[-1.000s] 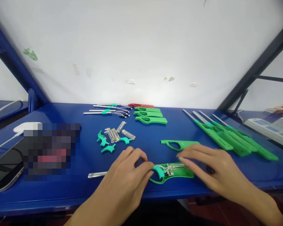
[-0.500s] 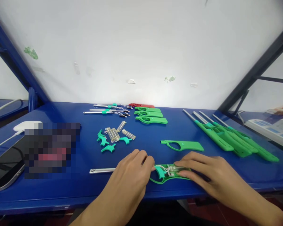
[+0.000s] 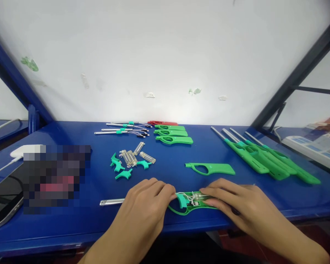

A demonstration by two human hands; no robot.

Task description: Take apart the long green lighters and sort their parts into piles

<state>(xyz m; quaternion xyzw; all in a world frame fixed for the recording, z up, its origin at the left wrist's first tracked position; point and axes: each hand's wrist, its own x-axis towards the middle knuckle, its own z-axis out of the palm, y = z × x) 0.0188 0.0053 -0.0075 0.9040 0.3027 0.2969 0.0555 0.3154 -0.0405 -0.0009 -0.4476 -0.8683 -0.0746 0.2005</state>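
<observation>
At the table's near edge lies an opened gas lighter, its green half shell facing up. Inside it are a teal trigger, white wires and a clear fuel tank, partly covered by fingers. My left hand is closed around the front end, where the metal tube sticks out to the left; its fingertips are mostly hidden. With thumb and fingers, my right hand grips the handle end over the tank. Just beyond lies a loose green half shell.
Several fuel tanks and teal triggers lie mid-table. Behind them are metal tubes with wires, green shells and a red shell. Assembled green lighters rest at right. A phone lies at left.
The view has shifted slightly, so most things sit a little farther left. Both hands keep their hold on the opened lighter, with little visible change in its parts.
</observation>
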